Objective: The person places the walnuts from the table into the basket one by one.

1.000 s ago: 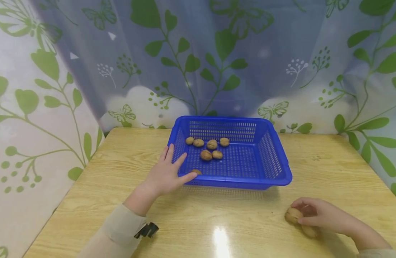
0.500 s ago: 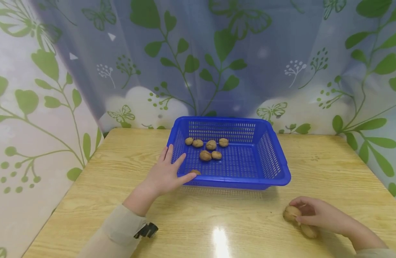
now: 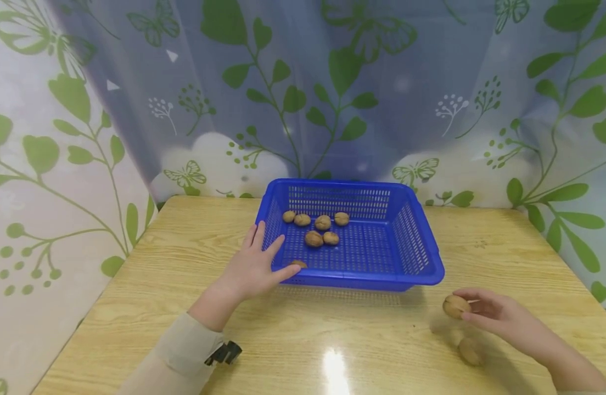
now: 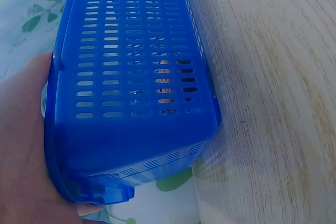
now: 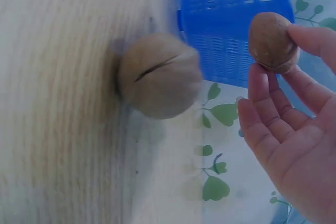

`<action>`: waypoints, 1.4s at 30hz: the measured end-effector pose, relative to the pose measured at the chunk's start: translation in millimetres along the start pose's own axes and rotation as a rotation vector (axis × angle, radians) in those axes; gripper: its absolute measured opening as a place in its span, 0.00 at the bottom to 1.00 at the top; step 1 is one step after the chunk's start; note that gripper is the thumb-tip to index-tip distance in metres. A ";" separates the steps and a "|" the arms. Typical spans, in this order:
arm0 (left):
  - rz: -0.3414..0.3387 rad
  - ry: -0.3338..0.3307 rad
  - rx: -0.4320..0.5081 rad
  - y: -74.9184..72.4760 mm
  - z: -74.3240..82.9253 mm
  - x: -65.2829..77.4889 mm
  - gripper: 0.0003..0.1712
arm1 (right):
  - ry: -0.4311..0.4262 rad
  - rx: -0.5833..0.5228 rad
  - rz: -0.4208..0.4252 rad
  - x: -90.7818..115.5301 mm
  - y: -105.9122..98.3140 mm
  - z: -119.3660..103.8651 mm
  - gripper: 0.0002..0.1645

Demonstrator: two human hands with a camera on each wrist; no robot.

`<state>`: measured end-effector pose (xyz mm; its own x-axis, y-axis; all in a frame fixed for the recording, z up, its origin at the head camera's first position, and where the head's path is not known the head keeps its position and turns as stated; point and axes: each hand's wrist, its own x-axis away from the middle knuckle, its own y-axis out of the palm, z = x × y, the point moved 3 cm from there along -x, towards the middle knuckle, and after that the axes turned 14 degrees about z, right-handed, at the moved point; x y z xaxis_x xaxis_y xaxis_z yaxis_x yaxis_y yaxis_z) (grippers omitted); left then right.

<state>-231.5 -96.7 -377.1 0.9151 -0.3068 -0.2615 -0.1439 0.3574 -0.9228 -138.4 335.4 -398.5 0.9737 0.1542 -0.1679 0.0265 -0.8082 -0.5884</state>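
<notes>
A walnut (image 3: 456, 306) is pinched between the thumb and fingers of my right hand (image 3: 505, 323), just above the table. In the right wrist view the same walnut (image 5: 272, 41) sits at the fingertips. Below that hand another walnut (image 3: 471, 351) lies on the wood, with a dark crack along its shell (image 5: 160, 75). My left hand (image 3: 251, 271) rests on the near left corner of the blue plastic basket (image 3: 352, 278), fingers spread over its rim. Several walnuts (image 3: 323, 222) lie inside, mostly at the left; one by the near wall is partly hidden.
The wooden table (image 3: 382, 345) runs back to a leaf-patterned curtain (image 3: 303, 99) close behind the basket. Another patterned cloth (image 3: 46, 164) hangs at the left. A black clip-like item (image 3: 225, 353) is on the left sleeve.
My right hand has lifted the walnut off the table, slightly up and away from the second walnut, which stays behind. My left hand has stayed on the basket.
</notes>
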 end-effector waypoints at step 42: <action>-0.012 -0.001 -0.010 -2.2 2.0 -1.3 0.51 | 0.083 -0.051 -0.089 -97.9 7.5 -86.4 0.27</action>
<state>-231.7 -95.3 -374.2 0.9171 -0.3106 -0.2498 -0.1362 0.3449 -0.9287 -214.0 265.1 -318.1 0.9823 0.1806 -0.0495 0.1230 -0.8214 -0.5569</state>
